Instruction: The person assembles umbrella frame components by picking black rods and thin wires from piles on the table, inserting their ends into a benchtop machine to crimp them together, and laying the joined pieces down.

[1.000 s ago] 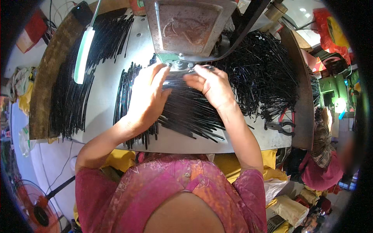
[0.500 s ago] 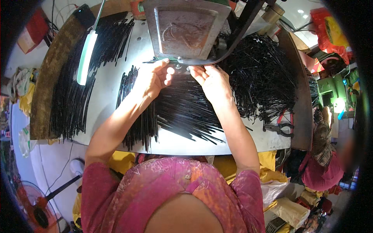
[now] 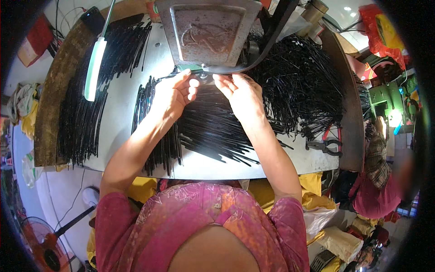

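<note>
My left hand [image 3: 174, 96] is raised to the lower edge of a metal machine, thumb and index finger pinched on a thin black rod [image 3: 196, 71]. Its other fingers curl loosely. Across from it, my right hand [image 3: 244, 94] has its fingertips together just under the machine's curved dark bar [image 3: 244, 68]; what they hold, if anything, is hidden. The machine's rusty, framed metal cover [image 3: 208, 36] stands directly above both hands. Between my forearms lies a spread pile of thin black rods [image 3: 217, 129], with a narrower bundle [image 3: 161, 145] under my left forearm.
More black rods [image 3: 81, 118] lie along the left side, and a tangled heap [image 3: 303, 86] fills the right. Pliers [image 3: 325, 146] rest near the front right. A lit lamp [image 3: 95, 68] hangs over the left. Raised rims [image 3: 47, 104] edge the table. Another person [image 3: 374, 190] sits far right.
My right hand has shifted slightly left, and its fingertips have come closer to my left hand. The left hand stays near the machine's edge. The whole view has shifted a little.
</note>
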